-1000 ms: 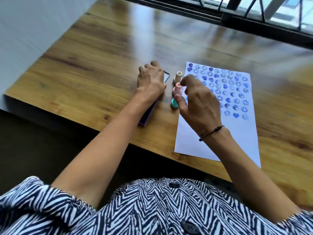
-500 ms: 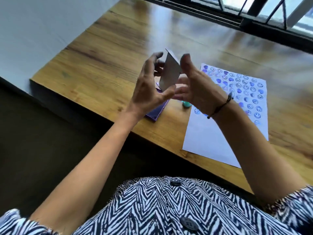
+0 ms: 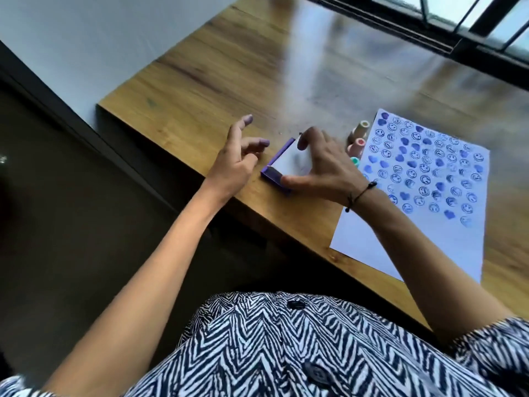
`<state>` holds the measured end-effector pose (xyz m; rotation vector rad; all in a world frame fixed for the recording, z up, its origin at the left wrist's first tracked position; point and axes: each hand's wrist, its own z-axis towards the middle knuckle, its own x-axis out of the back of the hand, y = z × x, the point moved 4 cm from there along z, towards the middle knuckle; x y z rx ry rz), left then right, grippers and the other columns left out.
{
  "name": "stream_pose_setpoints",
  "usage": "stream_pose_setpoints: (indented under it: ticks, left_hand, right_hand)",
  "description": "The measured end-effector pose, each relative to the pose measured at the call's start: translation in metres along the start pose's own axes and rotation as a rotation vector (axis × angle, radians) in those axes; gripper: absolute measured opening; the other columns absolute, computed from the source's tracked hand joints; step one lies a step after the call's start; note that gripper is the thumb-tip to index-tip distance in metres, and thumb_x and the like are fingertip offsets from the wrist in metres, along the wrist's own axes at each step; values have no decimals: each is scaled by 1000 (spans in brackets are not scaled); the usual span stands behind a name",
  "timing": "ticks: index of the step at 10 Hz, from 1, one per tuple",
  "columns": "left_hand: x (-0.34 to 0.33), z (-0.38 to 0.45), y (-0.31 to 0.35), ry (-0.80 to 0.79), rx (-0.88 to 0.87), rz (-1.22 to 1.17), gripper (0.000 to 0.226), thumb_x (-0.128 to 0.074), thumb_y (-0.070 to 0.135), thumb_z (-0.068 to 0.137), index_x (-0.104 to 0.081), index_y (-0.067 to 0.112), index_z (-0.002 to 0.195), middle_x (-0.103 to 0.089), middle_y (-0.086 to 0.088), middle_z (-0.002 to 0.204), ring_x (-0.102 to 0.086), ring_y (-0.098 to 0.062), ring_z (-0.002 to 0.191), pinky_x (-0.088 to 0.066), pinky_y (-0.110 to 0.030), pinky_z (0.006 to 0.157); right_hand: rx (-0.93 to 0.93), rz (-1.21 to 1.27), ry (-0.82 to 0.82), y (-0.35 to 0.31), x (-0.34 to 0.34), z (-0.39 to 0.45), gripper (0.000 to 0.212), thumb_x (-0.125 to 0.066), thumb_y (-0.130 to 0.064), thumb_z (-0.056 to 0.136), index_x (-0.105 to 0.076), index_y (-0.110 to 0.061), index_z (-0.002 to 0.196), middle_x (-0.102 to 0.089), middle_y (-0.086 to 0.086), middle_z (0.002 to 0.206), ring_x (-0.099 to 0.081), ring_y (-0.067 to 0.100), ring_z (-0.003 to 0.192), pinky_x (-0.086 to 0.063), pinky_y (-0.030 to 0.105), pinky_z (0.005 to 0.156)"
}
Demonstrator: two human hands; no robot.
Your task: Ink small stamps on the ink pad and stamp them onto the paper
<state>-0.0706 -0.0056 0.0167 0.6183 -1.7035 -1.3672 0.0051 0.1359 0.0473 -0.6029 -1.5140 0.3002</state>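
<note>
The purple ink pad (image 3: 275, 175) lies near the table's front edge, its clear lid down on top. My right hand (image 3: 323, 164) rests on that lid, thumb at the near corner and fingers over the far side. My left hand (image 3: 239, 161) hovers just left of the pad, fingers spread, tips stained purple, holding nothing. Three small stamps stand between pad and paper: a beige stamp (image 3: 361, 128), a pink stamp (image 3: 356, 146) and a teal stamp (image 3: 355, 161), partly hidden by my right hand. The white paper (image 3: 372, 242) carries several rows of blue smiley and heart prints.
The wooden table (image 3: 229, 70) runs far back to a dark window frame (image 3: 458, 44). Its front edge drops off just below the pad. A white wall is on the left. My zebra-striped shirt fills the bottom of the view.
The lid, held tilted up between both hands half a second ago, now lies flat on the ink pad under my right hand. My left hand has let go and moved left.
</note>
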Motion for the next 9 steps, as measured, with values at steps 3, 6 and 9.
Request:
stream_pose_setpoints:
  ticks: [3, 6, 9]
  left_hand:
    - [-6, -4, 3, -51, 45, -53, 65, -34, -12, 80, -22, 14, 138, -64, -14, 110, -60, -16, 99, -43, -29, 98]
    - [-8, -3, 2, -71, 55, 4, 68, -37, -9, 78, -20, 14, 139, -66, -15, 115, -59, -19, 110, -42, -35, 102]
    - [-10, -1, 2, -22, 56, -15, 66, -39, -10, 78, -25, 14, 137, -65, -13, 111, -61, -21, 106, -45, -37, 101]
  right_hand:
    - [-31, -116, 4, 1, -17, -3, 61, -72, -39, 65, -42, -8, 107, -48, 16, 116, -41, 30, 106, -29, 32, 79]
    - [-57, -156, -71, -12, -18, -1, 64, -72, -41, 67, -40, -9, 111, -49, 16, 119, -42, 34, 108, -37, 40, 86]
    - [-108, -86, -47, -22, -27, 6, 69, -72, -41, 68, -37, -10, 118, -46, 16, 126, -41, 34, 116, -38, 45, 97]
